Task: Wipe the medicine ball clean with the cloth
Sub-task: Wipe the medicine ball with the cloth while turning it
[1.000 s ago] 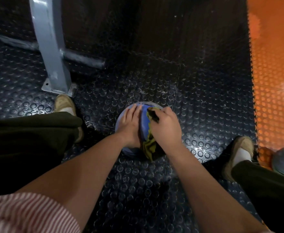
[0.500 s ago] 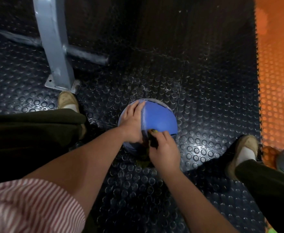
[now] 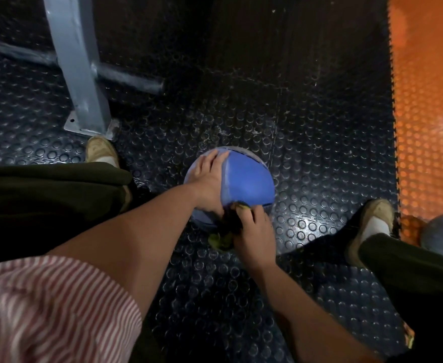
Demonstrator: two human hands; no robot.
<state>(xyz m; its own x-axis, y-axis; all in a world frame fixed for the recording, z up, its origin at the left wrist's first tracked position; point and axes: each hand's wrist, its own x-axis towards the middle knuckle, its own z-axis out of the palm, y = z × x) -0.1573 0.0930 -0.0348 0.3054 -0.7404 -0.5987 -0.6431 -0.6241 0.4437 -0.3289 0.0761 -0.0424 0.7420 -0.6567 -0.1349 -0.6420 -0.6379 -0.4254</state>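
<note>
The blue medicine ball (image 3: pixel 249 184) sits on the black studded mat (image 3: pixel 306 153), to the right of the grey steel post (image 3: pixel 81 74) and nearer to you than its foot. Your left hand (image 3: pixel 210 176) lies flat on the ball's post-side face, fingers straight and close together. Your right hand (image 3: pixel 254 229) has its fingers curled round the yellow-green cloth (image 3: pixel 219 239), pressing it against the ball's near lower edge.
</note>
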